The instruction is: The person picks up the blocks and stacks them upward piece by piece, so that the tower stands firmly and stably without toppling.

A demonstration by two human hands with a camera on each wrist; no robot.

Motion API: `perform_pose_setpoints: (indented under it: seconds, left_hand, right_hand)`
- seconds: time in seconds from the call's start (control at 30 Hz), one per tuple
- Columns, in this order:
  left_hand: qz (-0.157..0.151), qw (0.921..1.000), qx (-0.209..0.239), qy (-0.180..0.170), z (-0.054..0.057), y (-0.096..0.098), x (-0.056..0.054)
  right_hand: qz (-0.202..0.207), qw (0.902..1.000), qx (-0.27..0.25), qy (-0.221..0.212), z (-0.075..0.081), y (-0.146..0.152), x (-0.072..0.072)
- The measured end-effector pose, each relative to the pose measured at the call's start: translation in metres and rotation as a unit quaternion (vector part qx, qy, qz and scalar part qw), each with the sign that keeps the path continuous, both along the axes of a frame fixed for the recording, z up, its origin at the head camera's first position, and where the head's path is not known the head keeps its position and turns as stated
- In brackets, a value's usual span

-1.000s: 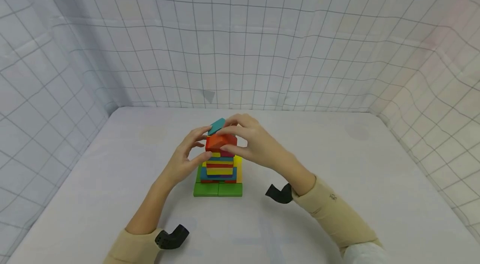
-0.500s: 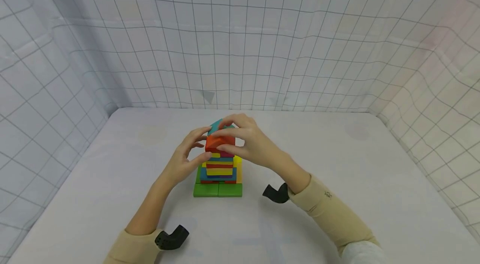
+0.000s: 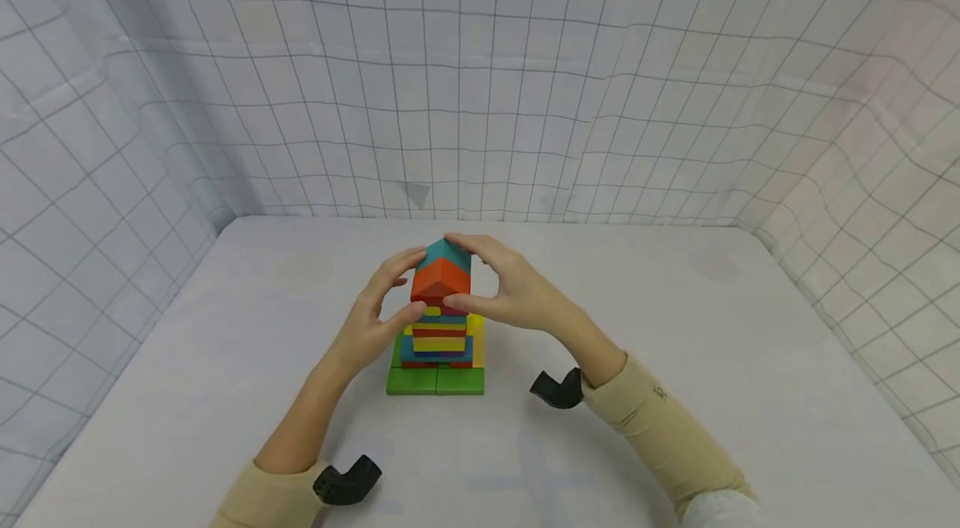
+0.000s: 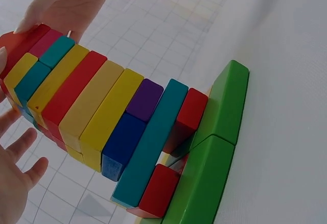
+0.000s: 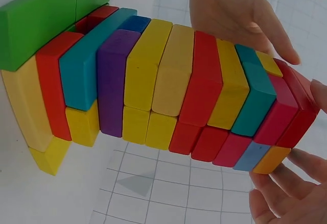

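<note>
A tall tower of coloured building blocks (image 3: 439,342) stands on green base blocks (image 3: 435,381). Its roof has an orange triangular block (image 3: 441,278) in front and teal blocks (image 3: 448,248) behind. My left hand (image 3: 371,316) holds the roof's left side, thumb low at the front and fingertips at the teal slope. Opposite it, my right hand (image 3: 517,282) spans the roof's right side, thumb at the front and fingers by the peak. In the right wrist view, my right fingers (image 5: 286,191) curl behind the topmost blocks (image 5: 300,117). The left fingertips are partly hidden by the roof.
The white table (image 3: 637,328) extends around the tower. White grid-patterned sheets (image 3: 517,95) rise behind and on both sides. Yellow blocks (image 3: 477,336) stand low at the tower's right side. Black curved wrist pieces (image 3: 347,480) stick out from both sleeves.
My right hand has shifted from over the front of the roof to its right side, its fingers spreading back, uncovering the orange and teal blocks. The left hand has stayed nearly still.
</note>
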State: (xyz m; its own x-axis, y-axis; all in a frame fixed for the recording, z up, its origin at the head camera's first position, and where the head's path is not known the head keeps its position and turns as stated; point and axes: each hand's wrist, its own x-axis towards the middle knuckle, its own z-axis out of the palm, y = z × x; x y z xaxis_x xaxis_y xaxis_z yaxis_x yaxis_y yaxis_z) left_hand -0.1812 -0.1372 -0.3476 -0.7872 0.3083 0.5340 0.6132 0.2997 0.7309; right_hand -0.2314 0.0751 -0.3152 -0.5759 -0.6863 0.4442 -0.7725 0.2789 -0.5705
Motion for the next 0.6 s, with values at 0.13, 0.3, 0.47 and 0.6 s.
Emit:
perform_pose_setpoints:
  seconds: [0.13, 0.3, 0.47, 0.6]
  left_hand:
    - [0.006, 0.9999, 0.01, 0.008, -0.0007, 0.0023, 0.0002]
    - [0.011, 0.9993, 0.023, 0.027, -0.0029, 0.004, -0.0007]
    - [0.01, 0.9988, 0.031, 0.035, -0.0033, 0.0049, -0.0005]
    - [0.007, 0.9984, 0.035, 0.045, -0.0037, 0.005, -0.0001]
  right_hand:
    - [-0.003, 1.0, -0.001, -0.005, -0.0029, 0.0009, -0.001]
    - [0.003, 0.9999, -0.01, 0.004, -0.0043, 0.0013, -0.0026]
    - [0.007, 0.9999, -0.013, 0.008, -0.0038, 0.001, -0.0031]
    - [0.006, 0.9999, -0.012, 0.01, -0.0041, 0.0009, -0.0039]
